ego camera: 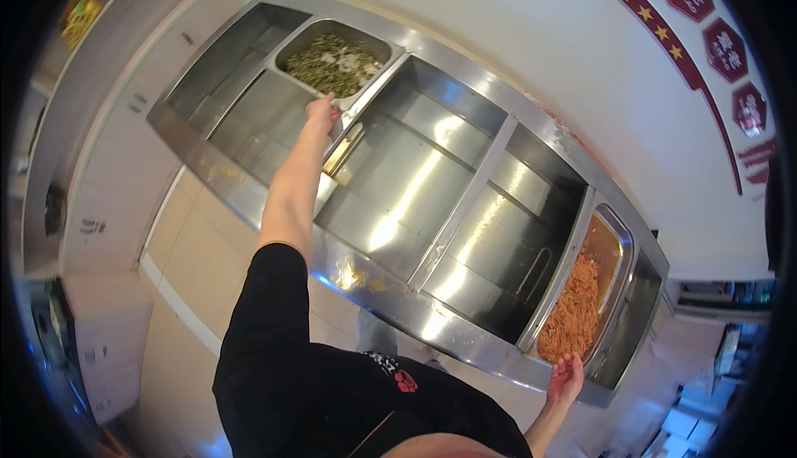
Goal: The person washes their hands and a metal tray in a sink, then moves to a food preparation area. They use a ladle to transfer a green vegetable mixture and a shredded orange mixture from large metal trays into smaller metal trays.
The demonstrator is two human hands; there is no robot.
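My left hand (324, 114) reaches far out and grips the near rim of a small steel food pan (303, 88) that holds chopped green food with pale bits (330, 63). At the lower right, my right hand (565, 378) has its fingertips at the near end of a long steel pan (624, 240). Shredded orange food (570, 315) lies in that pan, with brownish liquid towards its far end. Whether the right fingers hold the rim or only rest by it cannot be told. Both pans sit in a steel serving counter (373, 296).
Steel divider bars (464, 203) cross the counter's deep wells. A wire handle (533, 274) shows in one dark well. Yellowish food smears mark the front ledge. A pale wall (498, 16) stands behind, light cabinets (118, 178) stand left, and tiled floor (199, 234) lies in front.
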